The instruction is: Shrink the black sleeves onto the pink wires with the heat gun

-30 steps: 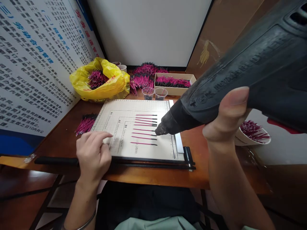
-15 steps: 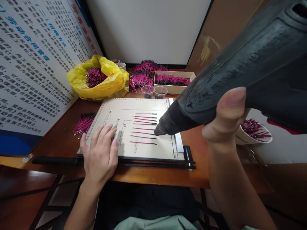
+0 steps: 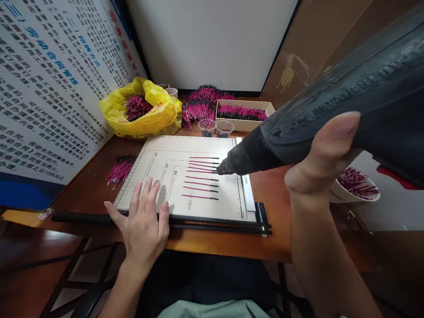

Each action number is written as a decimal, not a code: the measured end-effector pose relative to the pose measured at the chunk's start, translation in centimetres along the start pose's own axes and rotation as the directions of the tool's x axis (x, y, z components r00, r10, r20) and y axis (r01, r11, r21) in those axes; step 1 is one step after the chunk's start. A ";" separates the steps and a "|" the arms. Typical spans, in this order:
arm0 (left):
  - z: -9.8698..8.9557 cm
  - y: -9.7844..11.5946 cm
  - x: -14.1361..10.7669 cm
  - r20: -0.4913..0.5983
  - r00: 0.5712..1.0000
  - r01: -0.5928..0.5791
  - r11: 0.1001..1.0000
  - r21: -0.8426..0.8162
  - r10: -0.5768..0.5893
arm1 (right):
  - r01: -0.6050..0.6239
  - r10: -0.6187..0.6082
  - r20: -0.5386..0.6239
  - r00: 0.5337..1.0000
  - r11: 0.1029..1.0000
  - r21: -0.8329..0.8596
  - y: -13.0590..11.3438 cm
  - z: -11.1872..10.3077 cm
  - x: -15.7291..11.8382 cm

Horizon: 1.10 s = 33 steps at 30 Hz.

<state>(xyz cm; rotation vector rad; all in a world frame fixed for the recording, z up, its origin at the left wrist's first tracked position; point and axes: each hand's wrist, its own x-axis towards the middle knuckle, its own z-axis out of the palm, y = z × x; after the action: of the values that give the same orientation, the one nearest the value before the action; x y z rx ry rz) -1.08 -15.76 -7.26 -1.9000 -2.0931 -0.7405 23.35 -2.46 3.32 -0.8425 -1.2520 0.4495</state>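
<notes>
My right hand (image 3: 321, 159) is wrapped round the grip of a large black hot-air blower (image 3: 298, 115). The blower's nozzle points left and down, at the black ends of several thin magenta wires (image 3: 200, 184) lying in a spaced row on a white gridded paper cutter board (image 3: 159, 176). My left hand (image 3: 144, 221) rests on the board's near left edge with its fingers spread and nothing in it, left of the wires.
Behind the board are a yellow bag (image 3: 139, 123) of wires, two clear cups (image 3: 207, 127), wire piles (image 3: 202, 110) and a cardboard box (image 3: 245, 126). A white tub (image 3: 354, 194) stands right; another bundle (image 3: 121, 171) lies left. The cutter's black handle (image 3: 81, 217) sticks out left.
The blower's nozzle has moved up the row, toward the wires farther from me. My left hand has slid slightly toward me and its fingers have spread wider. The view has shifted a little.
</notes>
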 end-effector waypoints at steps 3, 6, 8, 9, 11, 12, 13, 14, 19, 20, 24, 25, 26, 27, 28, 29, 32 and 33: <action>0.2 0.5 -1.0 -0.010 1.000 -0.012 1.000 0.016 0.012 | 0.104 -0.103 0.008 0.995 0.988 -0.115 0.7 -0.1 -0.1; -0.1 0.7 -1.0 0.036 0.999 -0.010 0.999 0.038 0.008 | 0.125 -0.124 0.015 0.992 0.980 -0.154 1.3 -0.2 -0.2; -0.4 0.8 -0.2 0.082 0.996 -0.045 0.997 0.063 0.039 | 0.098 -0.097 0.009 0.995 0.983 -0.157 1.6 -0.3 -0.2; -0.6 0.8 0.4 0.106 0.992 -0.079 0.994 0.073 0.071 | 0.082 -0.080 0.015 0.997 0.985 -0.149 1.7 -0.3 -0.2; -0.8 1.2 1.8 0.144 0.978 -0.164 0.984 0.077 0.151 | 0.051 -0.048 0.027 0.998 0.991 -0.125 1.8 -0.4 -0.2; -0.9 1.5 2.5 0.158 0.970 -0.197 0.977 0.076 0.183 | 0.042 -0.039 0.028 0.999 0.992 -0.116 1.8 -0.3 -0.2; -0.9 1.9 3.1 0.167 0.964 -0.221 0.973 0.071 0.207 | 0.042 -0.040 0.023 0.999 0.993 -0.114 1.7 -0.3 -0.1; -0.9 2.4 3.6 0.176 0.959 -0.235 0.970 0.064 0.221 | 0.051 -0.049 0.017 0.999 0.991 -0.120 1.6 -0.2 -0.1; -0.5 4.4 5.3 0.219 0.936 -0.283 0.959 0.003 0.275 | 0.109 -0.116 -0.039 0.993 0.983 -0.145 1.2 0.1 0.4; -0.4 4.6 5.5 0.230 0.932 -0.288 0.958 -0.004 0.281 | 0.108 -0.117 -0.056 0.992 0.985 -0.135 1.1 0.1 0.5; -0.6 4.5 5.8 0.257 0.920 -0.303 0.953 -0.014 0.296 | 0.100 -0.110 -0.073 0.991 0.986 -0.132 1.2 0.1 0.5; -0.7 4.4 5.9 0.258 0.920 -0.303 0.953 -0.017 0.297 | 0.097 -0.107 -0.069 0.992 0.986 -0.136 1.3 0.1 0.4; -0.8 4.3 5.9 0.257 0.920 -0.302 0.953 -0.022 0.297 | 0.094 -0.103 -0.063 0.993 0.986 -0.139 1.3 0.0 0.4; -0.9 4.3 5.9 0.254 0.920 -0.301 0.953 -0.027 0.298 | 0.090 -0.098 -0.056 0.994 0.986 -0.140 1.3 0.0 0.4; -1.0 4.3 6.0 0.248 0.921 -0.301 0.953 -0.034 0.299 | 0.088 -0.096 -0.051 0.994 0.986 -0.139 1.3 0.0 0.4; -1.1 4.2 6.1 0.238 0.924 -0.300 0.953 -0.040 0.300 | 0.087 -0.094 -0.043 0.995 0.986 -0.142 1.2 0.0 0.4; -1.2 4.4 6.5 0.199 0.935 -0.287 0.956 -0.060 0.293 | 0.107 -0.113 -0.026 0.993 0.981 -0.160 1.1 0.0 0.5; -1.2 4.5 6.7 0.186 0.939 -0.280 0.958 -0.068 0.288 | 0.116 -0.123 -0.034 0.992 0.980 -0.164 1.0 0.0 0.5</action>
<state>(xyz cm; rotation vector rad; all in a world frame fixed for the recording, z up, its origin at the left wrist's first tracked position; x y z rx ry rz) 2.14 -10.40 -2.00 -2.3157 -1.8550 -0.5550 23.69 -1.46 2.87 -0.9036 -1.3030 0.2333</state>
